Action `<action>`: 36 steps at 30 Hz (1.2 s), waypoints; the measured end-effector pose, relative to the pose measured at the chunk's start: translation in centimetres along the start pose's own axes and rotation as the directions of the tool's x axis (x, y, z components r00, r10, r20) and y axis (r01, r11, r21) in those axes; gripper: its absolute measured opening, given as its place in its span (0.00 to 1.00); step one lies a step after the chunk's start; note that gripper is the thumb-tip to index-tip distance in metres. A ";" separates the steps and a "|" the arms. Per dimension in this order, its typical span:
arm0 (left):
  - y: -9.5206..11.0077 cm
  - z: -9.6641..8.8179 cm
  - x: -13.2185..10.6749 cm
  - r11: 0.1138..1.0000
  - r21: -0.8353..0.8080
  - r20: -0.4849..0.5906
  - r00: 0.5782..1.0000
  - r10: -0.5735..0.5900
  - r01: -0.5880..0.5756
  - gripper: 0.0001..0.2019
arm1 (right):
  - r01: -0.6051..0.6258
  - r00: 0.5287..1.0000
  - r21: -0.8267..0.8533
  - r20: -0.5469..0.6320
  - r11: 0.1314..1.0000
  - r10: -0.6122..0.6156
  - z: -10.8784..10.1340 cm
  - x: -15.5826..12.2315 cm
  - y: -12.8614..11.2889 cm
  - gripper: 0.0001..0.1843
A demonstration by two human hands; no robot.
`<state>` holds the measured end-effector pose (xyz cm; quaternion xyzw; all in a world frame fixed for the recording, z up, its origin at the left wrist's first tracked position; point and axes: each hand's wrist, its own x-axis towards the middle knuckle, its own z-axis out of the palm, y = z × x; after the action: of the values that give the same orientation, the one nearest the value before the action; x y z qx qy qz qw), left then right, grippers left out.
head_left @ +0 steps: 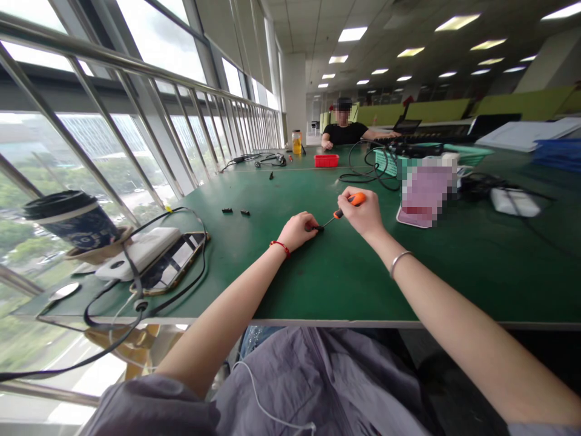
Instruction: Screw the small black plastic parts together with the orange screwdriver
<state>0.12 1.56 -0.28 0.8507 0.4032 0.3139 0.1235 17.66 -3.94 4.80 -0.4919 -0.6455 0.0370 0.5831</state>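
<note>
A small black piece sits on the green table, straight out from the red bin on the wearer's side. The left hand pinches it low with thumb and fingers; the right hand is wrapped around the handle of a screwdriver, its shaft slanting down to the piece. I'd call it mid-step: tool and piece are brought together, but I can't tell whether the tip is seated or anything is tightened. Two more black pieces, one beside the other, lie left of the red bin and nearer the wearer, untouched; finished or waiting, I can't say. Between the hands and the red bin the tabletop is bare. Right of the bin, a pink phone and a green basket crowd that side. The front edge is farthest from the bin, under the forearms.
</note>
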 end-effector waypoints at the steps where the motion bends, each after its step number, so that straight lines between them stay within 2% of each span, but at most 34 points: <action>1: 0.0 0.0 0.0 1.000 -0.001 0.004 1.000 0.002 -0.002 0.02 | -0.004 1.000 0.008 -0.002 1.000 0.004 0.0 0.0 0.0 0.12; 7: -0.3 0.1 0.0 1.000 0.000 0.002 1.000 0.016 -0.016 0.02 | 0.021 0.999 0.030 -0.049 0.999 -0.020 -0.1 0.1 0.0 0.12; 22: 0.2 -0.1 0.0 1.000 0.008 0.011 1.000 0.006 -0.006 0.02 | 0.049 0.998 0.031 -0.029 0.998 -0.048 0.0 -0.1 -0.1 0.12; 26: 0.1 -0.1 0.0 1.000 0.009 0.010 1.000 0.001 -0.002 0.02 | 0.046 0.998 0.016 -0.047 0.999 -0.045 0.1 0.0 0.1 0.05; 29: 0.2 -0.1 0.0 1.000 0.005 0.010 1.000 -0.003 0.003 0.02 | 0.047 0.998 0.030 -0.052 0.998 -0.045 0.2 0.0 0.4 0.16; 31: 0.2 -0.1 0.0 1.000 0.005 0.006 1.000 0.000 0.000 0.02 | 0.056 0.997 0.032 -0.050 0.998 -0.055 0.2 0.1 0.4 0.20; 36: 0.3 -0.2 -0.1 1.000 0.013 0.014 1.000 0.001 -0.001 0.02 | 0.024 0.999 -0.044 -0.037 0.999 -0.026 0.2 0.1 0.1 0.12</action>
<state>0.12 1.28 0.00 0.8538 0.4041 0.3054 0.1204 17.61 -3.74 4.76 -0.4971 -0.6411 0.0065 0.5847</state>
